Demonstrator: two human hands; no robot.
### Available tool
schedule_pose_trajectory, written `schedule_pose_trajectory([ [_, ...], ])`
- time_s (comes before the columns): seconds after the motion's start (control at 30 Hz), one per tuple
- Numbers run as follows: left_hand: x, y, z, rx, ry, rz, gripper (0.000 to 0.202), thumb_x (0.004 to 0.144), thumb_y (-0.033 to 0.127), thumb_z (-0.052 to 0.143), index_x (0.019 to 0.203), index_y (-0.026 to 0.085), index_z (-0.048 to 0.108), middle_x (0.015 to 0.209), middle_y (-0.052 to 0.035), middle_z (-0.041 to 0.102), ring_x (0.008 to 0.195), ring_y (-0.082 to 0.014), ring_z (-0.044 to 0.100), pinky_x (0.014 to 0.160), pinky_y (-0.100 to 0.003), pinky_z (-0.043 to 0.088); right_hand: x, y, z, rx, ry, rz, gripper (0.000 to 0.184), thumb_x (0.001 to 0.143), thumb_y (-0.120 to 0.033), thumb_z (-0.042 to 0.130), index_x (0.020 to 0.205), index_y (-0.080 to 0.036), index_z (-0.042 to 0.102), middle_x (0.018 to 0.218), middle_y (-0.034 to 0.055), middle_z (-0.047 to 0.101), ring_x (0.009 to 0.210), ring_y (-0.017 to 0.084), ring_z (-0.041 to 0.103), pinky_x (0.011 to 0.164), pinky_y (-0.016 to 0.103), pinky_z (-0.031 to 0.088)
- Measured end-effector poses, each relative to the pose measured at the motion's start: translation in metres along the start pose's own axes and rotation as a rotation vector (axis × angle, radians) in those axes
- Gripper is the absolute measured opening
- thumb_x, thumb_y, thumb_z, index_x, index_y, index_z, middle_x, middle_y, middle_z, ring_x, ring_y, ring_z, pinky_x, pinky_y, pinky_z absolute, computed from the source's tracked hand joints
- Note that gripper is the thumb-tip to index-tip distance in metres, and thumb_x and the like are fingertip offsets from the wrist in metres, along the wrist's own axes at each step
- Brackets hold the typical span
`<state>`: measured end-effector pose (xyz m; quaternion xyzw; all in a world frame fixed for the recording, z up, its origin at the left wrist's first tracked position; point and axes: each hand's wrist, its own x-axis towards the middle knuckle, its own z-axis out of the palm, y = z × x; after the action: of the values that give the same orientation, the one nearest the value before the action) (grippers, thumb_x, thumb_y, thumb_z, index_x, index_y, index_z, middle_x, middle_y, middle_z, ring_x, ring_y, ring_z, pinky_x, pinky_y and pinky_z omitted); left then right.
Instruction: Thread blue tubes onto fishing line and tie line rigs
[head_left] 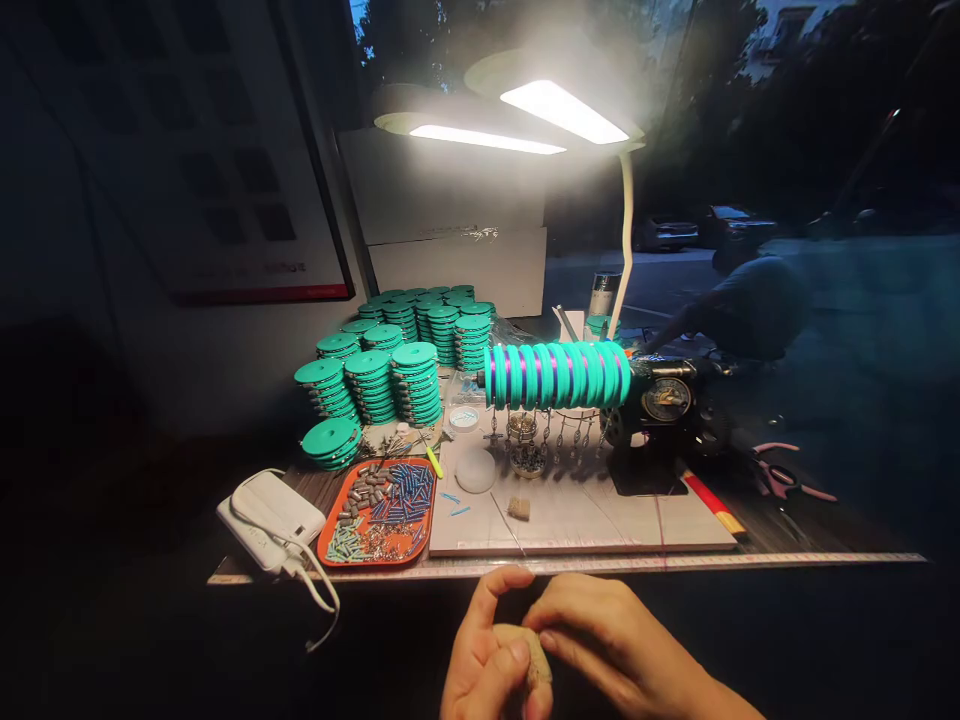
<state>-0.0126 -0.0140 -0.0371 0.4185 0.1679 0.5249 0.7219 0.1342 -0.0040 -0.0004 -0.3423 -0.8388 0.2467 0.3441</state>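
Observation:
My left hand [471, 660], at the bottom centre, is closed around a small tan, rough-textured piece [538, 662], with its index finger bent above it. Close against the right side of that piece, the fingertips of my right hand [626, 635] are pinched together. Whatever lies between them is hidden or too fine to make out. Both hands are just in front of the table's edge. Beyond them is a pale board [570, 510] with a small brown block [519, 508] on it. A row of teal foam spools [559, 375] sits on a black winding machine [667, 400].
An orange tray [322, 545] of small parts stands left, beside a white power bank [262, 515] with cable. Stacked teal spools [414, 356] fill the back left. Pink-handled scissors [780, 482] lie right. A measuring tape [810, 562] runs along the edge. A lamp [626, 240] shines overhead.

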Motion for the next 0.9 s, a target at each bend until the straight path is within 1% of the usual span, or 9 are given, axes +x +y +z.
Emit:
schedule_pose_trajectory([
  [0.13, -0.002, -0.002, -0.001, -0.022, 0.014, -0.085, 0.032, 0.078, 0.034, 0.057, 0.107, 0.023, 0.059, 0.039, 0.0068, 0.046, 0.032, -0.0019, 0.026, 0.037, -0.011, 0.024, -0.002, 0.0, 0.004, -0.184, 0.04, -0.093, 0.025, 0.089, -0.022, 0.036, 0.072, -0.018, 0.053, 0.064, 0.0033, 0.059, 0.056, 0.013, 0.052, 0.05, 0.021, 0.039],
  [0.23, -0.005, 0.0, -0.004, -0.037, 0.046, -0.125, 0.032, 0.075, 0.035, 0.06, 0.103, 0.02, 0.063, 0.041, 0.0045, 0.05, 0.034, -0.0023, 0.03, 0.038, -0.011, 0.026, 0.0, -0.001, 0.005, -0.159, 0.048, -0.132, 0.029, 0.091, -0.024, 0.03, 0.07, -0.018, 0.05, 0.064, 0.0027, 0.057, 0.056, 0.012, 0.05, 0.05, 0.02, 0.039],
  [0.3, -0.005, 0.004, -0.006, -0.049, 0.057, -0.123, 0.03, 0.075, 0.036, 0.061, 0.1, 0.02, 0.064, 0.04, 0.0046, 0.05, 0.032, -0.002, 0.03, 0.037, -0.012, 0.026, 0.005, 0.002, 0.002, -0.159, 0.04, -0.105, 0.029, 0.092, -0.025, 0.03, 0.071, -0.018, 0.05, 0.064, 0.0015, 0.057, 0.057, 0.011, 0.051, 0.052, 0.019, 0.039],
  [0.37, -0.003, 0.01, -0.009, -0.022, 0.121, -0.121, 0.027, 0.077, 0.036, 0.059, 0.098, 0.021, 0.064, 0.041, 0.0045, 0.052, 0.03, -0.0011, 0.029, 0.034, -0.011, 0.023, 0.013, 0.011, -0.004, -0.298, 0.089, -0.046, 0.027, 0.091, -0.024, 0.033, 0.073, -0.018, 0.053, 0.065, 0.001, 0.057, 0.06, 0.012, 0.051, 0.055, 0.02, 0.039],
  [0.5, 0.003, 0.02, -0.008, 0.117, 0.338, -0.118, 0.02, 0.073, 0.031, 0.064, 0.088, 0.018, 0.067, 0.056, 0.0021, 0.058, 0.032, 0.0018, 0.037, 0.035, -0.01, 0.023, 0.035, 0.037, -0.01, -0.599, 0.216, 0.032, 0.024, 0.086, -0.014, 0.038, 0.076, -0.016, 0.059, 0.066, 0.005, 0.058, 0.063, 0.017, 0.049, 0.056, 0.027, 0.032],
  [0.63, 0.005, 0.023, -0.004, 0.201, 0.407, -0.139, 0.019, 0.066, 0.03, 0.067, 0.081, 0.018, 0.068, 0.066, 0.0012, 0.058, 0.037, -0.0004, 0.043, 0.035, -0.012, 0.024, 0.046, 0.052, -0.007, -0.681, 0.243, 0.04, 0.028, 0.085, -0.012, 0.04, 0.065, -0.017, 0.06, 0.06, 0.0048, 0.054, 0.06, 0.018, 0.045, 0.055, 0.028, 0.027],
  [0.73, 0.006, 0.019, -0.004, 0.282, 0.44, -0.134, 0.018, 0.067, 0.029, 0.065, 0.081, 0.019, 0.067, 0.069, 0.0001, 0.059, 0.04, -0.0027, 0.043, 0.036, -0.014, 0.026, 0.039, 0.048, -0.007, -0.685, 0.271, 0.049, 0.026, 0.084, -0.013, 0.041, 0.065, -0.017, 0.059, 0.061, 0.0042, 0.054, 0.06, 0.018, 0.046, 0.056, 0.028, 0.029],
  [0.8, 0.007, 0.015, -0.004, 0.371, 0.45, -0.089, 0.017, 0.068, 0.028, 0.063, 0.082, 0.019, 0.067, 0.071, -0.0011, 0.06, 0.044, -0.0047, 0.043, 0.038, -0.016, 0.029, 0.029, 0.042, -0.01, -0.66, 0.324, 0.078, 0.022, 0.082, -0.014, 0.042, 0.068, -0.016, 0.059, 0.062, 0.004, 0.055, 0.062, 0.018, 0.049, 0.057, 0.027, 0.033],
  [0.9, 0.008, 0.009, 0.0, 0.574, 0.363, -0.002, 0.02, 0.071, 0.023, 0.058, 0.088, 0.022, 0.068, 0.078, -0.003, 0.063, 0.054, -0.0095, 0.049, 0.049, -0.02, 0.037, 0.013, 0.032, -0.014, -0.573, 0.448, 0.161, 0.02, 0.08, -0.018, 0.044, 0.066, -0.017, 0.057, 0.06, 0.0026, 0.056, 0.059, 0.017, 0.052, 0.055, 0.026, 0.036],
])
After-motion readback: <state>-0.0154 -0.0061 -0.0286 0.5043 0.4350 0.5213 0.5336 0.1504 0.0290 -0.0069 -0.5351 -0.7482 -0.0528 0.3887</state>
